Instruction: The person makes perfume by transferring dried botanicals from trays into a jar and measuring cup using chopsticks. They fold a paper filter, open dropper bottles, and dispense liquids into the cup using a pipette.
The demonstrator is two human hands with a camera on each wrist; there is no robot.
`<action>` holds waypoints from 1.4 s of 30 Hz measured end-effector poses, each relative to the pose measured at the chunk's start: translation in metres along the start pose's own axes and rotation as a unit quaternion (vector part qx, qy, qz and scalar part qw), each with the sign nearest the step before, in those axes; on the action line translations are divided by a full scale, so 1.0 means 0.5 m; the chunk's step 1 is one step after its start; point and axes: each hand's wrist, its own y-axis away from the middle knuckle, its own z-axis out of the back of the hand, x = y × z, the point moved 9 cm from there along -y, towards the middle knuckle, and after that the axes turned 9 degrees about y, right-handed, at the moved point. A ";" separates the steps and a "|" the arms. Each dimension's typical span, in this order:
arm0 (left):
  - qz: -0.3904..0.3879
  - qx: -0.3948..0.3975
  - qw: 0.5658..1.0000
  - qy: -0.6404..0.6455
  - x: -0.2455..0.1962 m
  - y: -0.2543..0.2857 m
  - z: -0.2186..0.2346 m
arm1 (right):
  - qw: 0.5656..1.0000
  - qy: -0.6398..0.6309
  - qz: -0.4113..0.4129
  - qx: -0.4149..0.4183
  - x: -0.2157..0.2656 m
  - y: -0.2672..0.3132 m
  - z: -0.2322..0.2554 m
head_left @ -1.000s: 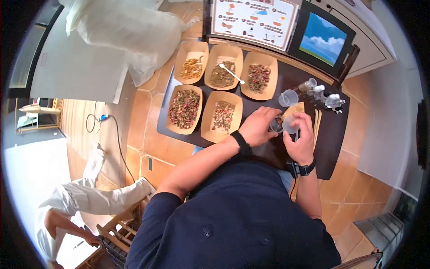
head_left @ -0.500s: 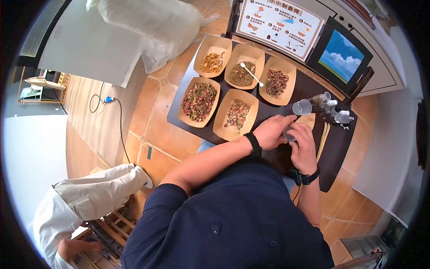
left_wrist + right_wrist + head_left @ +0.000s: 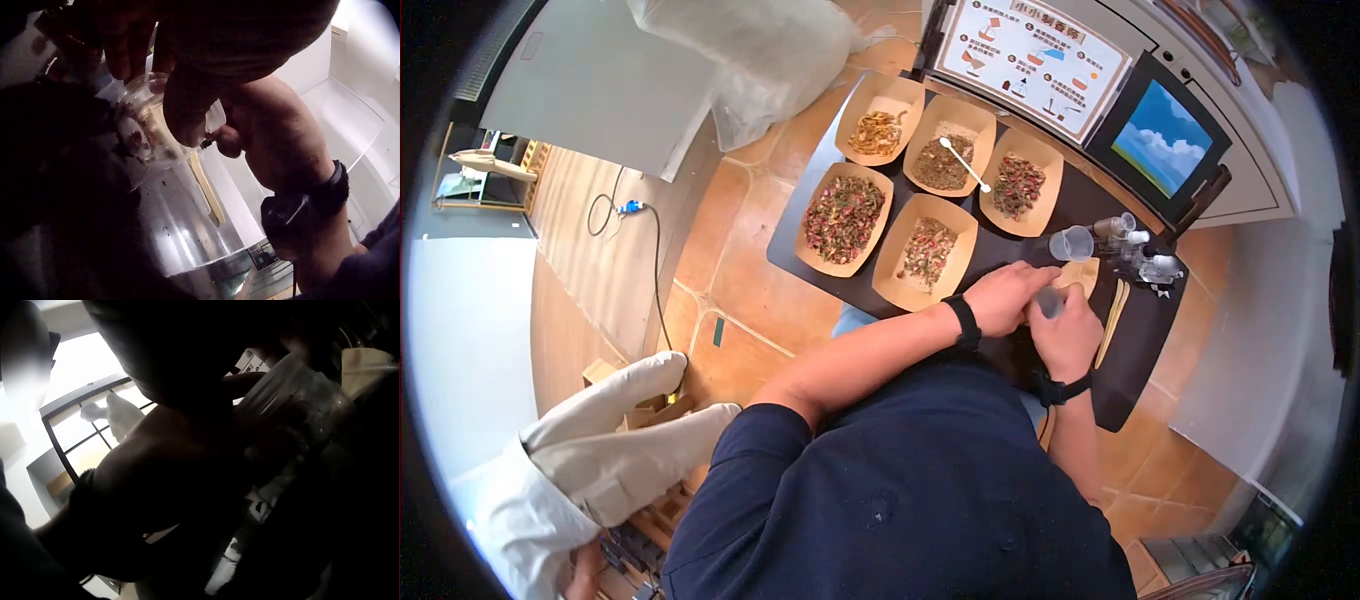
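My left hand (image 3: 1003, 300) grips a small clear plastic cup (image 3: 139, 134) with dark red dried petals in it. Right against it, my right hand (image 3: 1067, 335) holds a second translucent cup (image 3: 1049, 301), mostly covered by the fingers in the head view. A pale translucent edge (image 3: 215, 116) of it shows by the right fingers in the left wrist view. Deep shadow hides most of both hands in the right wrist view, where clear cup walls (image 3: 294, 403) stand out between them. Another clear cup (image 3: 1071, 244) stands on the table just beyond the hands.
Several paper trays (image 3: 843, 262) of dried flowers and herbs fill the dark table's (image 3: 1135, 345) left side; a white spoon (image 3: 966, 164) lies across one. Small bottles (image 3: 1155, 267) stand at right, wooden sticks (image 3: 1112, 325) nearer. An instruction sign (image 3: 1030, 65) and a screen (image 3: 1165, 137) stand behind.
The two hands have come closer together, and the right hand's cup has moved left over the left hand's cup. The head view has shifted, and the person at left has moved.
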 end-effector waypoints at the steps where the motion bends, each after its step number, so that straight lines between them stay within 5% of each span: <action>1: 0.004 0.001 1.000 0.004 -0.002 0.000 0.001 | 0.999 0.028 0.001 -0.031 0.006 -0.004 0.009; 5: 0.007 0.011 1.000 0.016 -0.007 0.002 0.005 | 0.996 0.083 -0.021 0.006 -0.001 -0.009 0.005; 11: 0.031 0.024 0.999 0.013 -0.007 0.005 0.009 | 0.980 -0.087 0.176 0.040 0.038 0.019 0.038; 18: 0.039 0.022 0.999 0.017 -0.010 0.008 0.011 | 0.979 -0.102 0.163 0.061 0.026 0.023 0.024; 24: 0.017 0.008 1.000 0.014 -0.009 0.007 0.010 | 0.994 -0.100 0.046 0.017 0.000 0.015 0.005; 26: 0.031 0.013 0.999 0.021 -0.006 0.006 0.010 | 0.997 -0.044 -0.045 0.054 -0.019 0.013 -0.015; 29: 0.032 0.013 0.999 0.021 -0.012 0.008 0.015 | 0.990 0.004 -0.077 0.117 -0.011 0.009 -0.005; 30: 0.032 0.013 0.999 0.020 -0.011 0.009 0.014 | 0.990 0.004 -0.077 0.117 -0.017 0.011 -0.007; 32: 0.025 0.010 1.000 0.009 -0.012 0.007 0.016 | 0.991 -0.096 0.095 -0.006 0.017 0.010 0.037; 35: 0.036 0.006 0.999 0.008 -0.013 0.010 0.019 | 0.970 -0.136 0.200 -0.006 0.028 0.020 0.043; 42: 0.019 0.009 1.000 -0.002 0.002 0.009 0.010 | 0.997 -0.033 0.063 -0.025 0.004 0.015 0.017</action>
